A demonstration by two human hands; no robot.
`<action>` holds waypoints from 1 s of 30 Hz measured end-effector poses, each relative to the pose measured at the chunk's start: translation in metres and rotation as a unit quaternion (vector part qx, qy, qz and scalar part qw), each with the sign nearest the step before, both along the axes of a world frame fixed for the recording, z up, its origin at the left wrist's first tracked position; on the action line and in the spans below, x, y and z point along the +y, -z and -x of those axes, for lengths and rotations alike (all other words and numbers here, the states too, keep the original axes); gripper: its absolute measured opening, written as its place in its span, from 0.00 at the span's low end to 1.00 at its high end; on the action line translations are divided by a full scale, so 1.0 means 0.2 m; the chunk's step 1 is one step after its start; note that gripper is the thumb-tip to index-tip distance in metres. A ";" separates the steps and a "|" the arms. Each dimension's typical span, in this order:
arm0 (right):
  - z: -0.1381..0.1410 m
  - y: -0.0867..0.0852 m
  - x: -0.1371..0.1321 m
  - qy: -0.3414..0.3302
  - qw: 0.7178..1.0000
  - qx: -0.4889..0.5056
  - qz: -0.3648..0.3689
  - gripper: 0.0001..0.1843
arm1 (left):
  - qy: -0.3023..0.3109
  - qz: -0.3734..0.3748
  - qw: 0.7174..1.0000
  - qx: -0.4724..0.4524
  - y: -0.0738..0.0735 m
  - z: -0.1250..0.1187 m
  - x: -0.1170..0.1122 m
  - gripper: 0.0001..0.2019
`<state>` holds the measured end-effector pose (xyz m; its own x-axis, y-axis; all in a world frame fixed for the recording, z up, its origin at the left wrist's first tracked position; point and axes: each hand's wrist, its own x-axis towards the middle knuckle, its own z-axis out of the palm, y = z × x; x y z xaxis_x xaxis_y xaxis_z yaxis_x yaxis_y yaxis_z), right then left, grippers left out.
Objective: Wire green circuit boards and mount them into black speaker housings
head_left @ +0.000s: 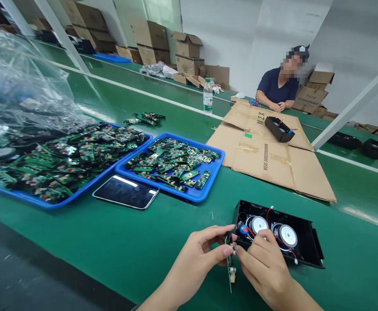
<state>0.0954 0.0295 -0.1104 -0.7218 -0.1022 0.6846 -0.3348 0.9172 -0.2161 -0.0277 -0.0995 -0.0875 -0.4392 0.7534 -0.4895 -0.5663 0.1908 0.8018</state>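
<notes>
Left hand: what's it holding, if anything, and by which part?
The left hand holds a narrow green circuit board by its upper end; the lower end sticks out below the grip.

The left hand (pixel 198 254) pinches a circuit board (pixel 230 271) at bottom centre, beside the right hand (pixel 266 265). A black speaker housing (pixel 307 233) lies lower right.

Two hands (pixel 201 250) (pixel 268 263), one circuit board (pixel 231 272) between. One near black casing (pixel 307 242), two round speakers (pixel 259 224) (pixel 288 236) inside. One casing on cardboard (pixel 305 181). Two blue trays (pixel 54 205) (pixel 216 172); heaped boards (pixel 172 162) probably dozens, overlap hiding count. One phone (pixel 125 192), one bottle (pixel 207 99), one co-worker (pixel 278 88).
</notes>
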 end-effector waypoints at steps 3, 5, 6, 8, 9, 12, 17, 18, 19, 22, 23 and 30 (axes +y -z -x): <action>0.01 0.02 -0.01 -0.009 0.999 0.004 0.045 0.10 | 0.016 0.003 1.000 0.000 -0.02 0.01 0.01 0.23; 0.01 0.03 -0.01 -0.013 0.998 0.010 0.055 0.10 | 0.025 0.017 1.000 0.000 -0.02 0.01 0.01 0.24; 0.01 0.04 -0.02 -0.016 0.998 0.012 0.066 0.10 | 0.025 0.023 0.999 -0.001 -0.02 0.00 0.02 0.24; 0.01 0.04 -0.01 -0.017 0.992 -0.006 0.125 0.10 | 0.017 0.016 1.000 -0.010 -0.03 0.00 0.02 0.24; 0.01 0.04 0.01 -0.016 0.984 -0.033 0.173 0.10 | 0.009 0.008 1.000 -0.015 -0.03 0.00 0.03 0.24; 0.01 0.02 0.06 -0.010 0.937 -0.127 0.325 0.08 | -0.008 -0.011 1.000 -0.017 -0.05 -0.02 0.03 0.22; 0.01 0.02 0.14 -0.031 0.871 -0.170 0.460 0.11 | 0.006 -0.009 1.000 -0.008 -0.09 -0.05 0.05 0.22; 0.01 0.03 0.14 -0.032 0.867 -0.170 0.467 0.11 | 0.013 -0.009 1.000 -0.004 -0.09 -0.05 0.05 0.22; 0.01 0.03 0.13 -0.029 0.869 -0.168 0.464 0.11 | 0.019 -0.007 1.000 0.006 -0.09 -0.05 0.06 0.22; 0.01 0.02 0.09 0.000 0.909 -0.142 0.392 0.08 | 0.032 0.018 0.997 0.067 -0.06 -0.06 0.07 0.25; 0.01 0.01 0.08 0.004 0.928 -0.133 0.349 0.07 | 0.036 0.028 0.996 0.081 -0.05 -0.06 0.08 0.25; -0.19 -0.18 0.33 0.131 0.942 -0.217 0.220 0.10 | 0.048 0.033 0.996 -0.062 -0.02 -0.04 0.06 0.33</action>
<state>0.1341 0.0957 -0.0749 -0.9044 0.3435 0.2532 0.0983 0.7451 -0.6597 -0.0203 -0.0869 -0.0832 -0.2993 0.7533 -0.5856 -0.6371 0.2991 0.7104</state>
